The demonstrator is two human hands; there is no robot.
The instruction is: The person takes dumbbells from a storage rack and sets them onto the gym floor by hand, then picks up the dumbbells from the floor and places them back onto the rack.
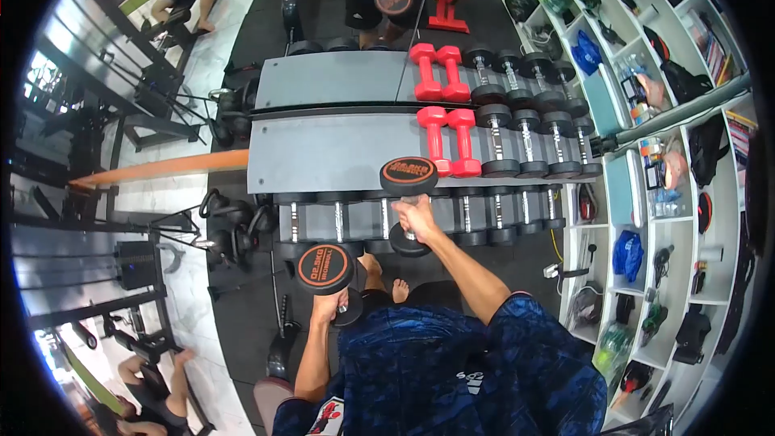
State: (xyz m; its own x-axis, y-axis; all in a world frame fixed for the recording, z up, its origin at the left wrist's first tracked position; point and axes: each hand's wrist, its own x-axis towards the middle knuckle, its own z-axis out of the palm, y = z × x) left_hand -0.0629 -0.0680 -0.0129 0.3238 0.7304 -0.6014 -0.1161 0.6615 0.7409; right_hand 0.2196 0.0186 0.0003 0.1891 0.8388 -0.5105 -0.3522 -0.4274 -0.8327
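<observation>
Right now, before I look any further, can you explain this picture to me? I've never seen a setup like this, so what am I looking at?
There's no machine here, just a person's two bare hands. The one picture comes from a camera worn on the head, looking forward and down, so the blue shirt at the bottom is the wearer's own. The left hand grips one dumbbell, and the right hand grips another dumbbell. Ahead is a rack. On its top, toward the right, sit two red dumbbells with black dumbbells beside them; further dumbbells sit lower down. Behind the rack is a mirror, which is why its top seems to appear twice.
</observation>
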